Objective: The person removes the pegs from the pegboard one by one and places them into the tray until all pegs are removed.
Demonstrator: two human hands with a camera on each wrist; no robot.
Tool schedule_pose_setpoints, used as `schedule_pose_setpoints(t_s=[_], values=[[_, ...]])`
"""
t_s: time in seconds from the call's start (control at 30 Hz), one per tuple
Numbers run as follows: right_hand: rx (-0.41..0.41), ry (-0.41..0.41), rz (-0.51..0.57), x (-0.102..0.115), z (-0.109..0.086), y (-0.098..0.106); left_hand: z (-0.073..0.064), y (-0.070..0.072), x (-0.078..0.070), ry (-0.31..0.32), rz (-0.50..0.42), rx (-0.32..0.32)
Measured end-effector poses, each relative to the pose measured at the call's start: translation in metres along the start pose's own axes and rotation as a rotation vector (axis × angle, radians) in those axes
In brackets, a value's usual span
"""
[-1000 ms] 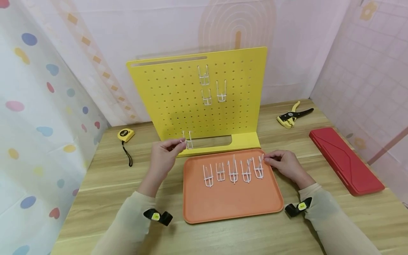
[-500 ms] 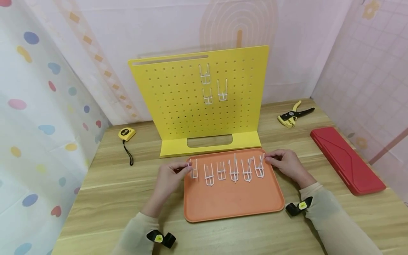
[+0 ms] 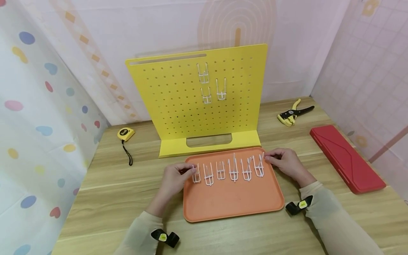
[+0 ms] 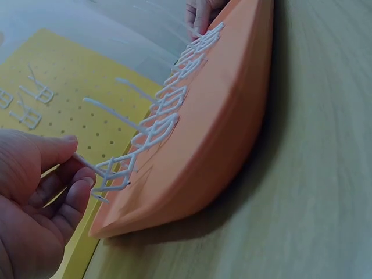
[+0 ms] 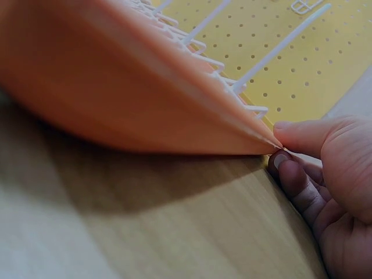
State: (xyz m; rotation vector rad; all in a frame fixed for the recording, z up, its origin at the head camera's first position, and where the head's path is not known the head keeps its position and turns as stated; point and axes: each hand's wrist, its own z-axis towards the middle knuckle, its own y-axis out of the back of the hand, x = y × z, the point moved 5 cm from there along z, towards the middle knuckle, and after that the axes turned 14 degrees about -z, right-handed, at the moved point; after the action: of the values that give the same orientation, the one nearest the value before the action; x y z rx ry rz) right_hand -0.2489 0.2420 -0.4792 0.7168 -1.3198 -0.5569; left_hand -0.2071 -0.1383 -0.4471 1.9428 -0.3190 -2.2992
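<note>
Between thumb and fingers my left hand (image 3: 176, 177) pinches the prong of a white wire pegboard hook (image 4: 119, 172), low over the left end of the orange tray (image 3: 220, 205). Several more white hooks (image 3: 233, 173) lie in a row along the tray's far side. At the tray's far right corner my right hand (image 5: 343, 180) pinches the rim between thumb and fingers. Behind the tray stands a yellow pegboard (image 3: 178, 92). Three white hooks hang on it: one upper hook (image 3: 203, 76), one lower hook (image 3: 207, 97) and one to the right, a longer hook (image 3: 221, 92).
A yellow tape measure (image 3: 125, 134) with a black strap lies at the back left of the wooden table (image 3: 105, 198). At the back right are yellow-and-black wire strippers (image 3: 291, 115). A red case (image 3: 345, 159) lies along the right side.
My left hand has brought its hook from in front of the pegboard's base down and slightly right, to the left end of the row in the tray. The right hand stays at the rim.
</note>
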Motion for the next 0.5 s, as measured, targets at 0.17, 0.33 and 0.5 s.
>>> schedule_pose_setpoints(t_s=[0.17, 0.33, 0.5], values=[[0.002, 0.012, 0.005, 0.0011, -0.0003, 0.0001, 0.0018, -0.0026, 0.0003, -0.010, 0.007, -0.007], [0.001, 0.018, 0.009, 0.0012, 0.0000, 0.0003, 0.0027, -0.0040, 0.0019, -0.014, 0.017, -0.011], [-0.001, 0.022, 0.002, 0.0003, -0.0003, 0.0007, 0.0037, -0.0059, 0.0034, -0.003, 0.020, -0.001]])
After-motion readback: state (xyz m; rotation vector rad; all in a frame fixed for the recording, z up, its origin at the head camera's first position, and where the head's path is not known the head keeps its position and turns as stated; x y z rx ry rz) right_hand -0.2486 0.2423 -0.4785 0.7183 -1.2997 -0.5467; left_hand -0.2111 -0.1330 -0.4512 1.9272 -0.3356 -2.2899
